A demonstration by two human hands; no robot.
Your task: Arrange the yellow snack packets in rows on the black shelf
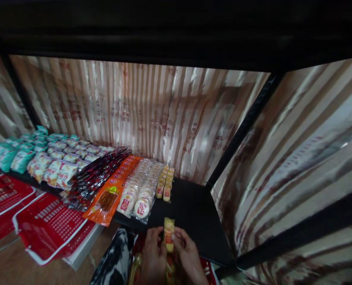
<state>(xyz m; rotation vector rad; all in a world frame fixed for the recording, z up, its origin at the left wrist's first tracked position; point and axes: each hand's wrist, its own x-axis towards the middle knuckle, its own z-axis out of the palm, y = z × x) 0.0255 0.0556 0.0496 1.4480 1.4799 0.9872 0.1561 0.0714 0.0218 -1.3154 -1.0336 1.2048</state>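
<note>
A small yellow wrapped snack with a red label (pixel 169 231) is held upright between my two hands, just in front of the black shelf (pixel 190 206). My left hand (pixel 154 251) grips its left side with fingers curled. From the right, my right hand (pixel 188 251) pinches it, thumb on the front of the wrapper. Below my hands is a red basket (pixel 210 271), partly hidden, with more yellow packets (pixel 136 263) in it. Two short rows of similar yellow snacks (pixel 165 182) stand farther back on the shelf.
Left of the yellow rows are clear-wrapped round pastries (pixel 142 206), an orange snack bag (pixel 112 194), dark packets (pixel 89 178), white bags (pixel 63 172) and teal bags (pixel 21 158). Red baskets (pixel 55 221) stand below at left. A black upper shelf (pixel 164 43) hangs overhead.
</note>
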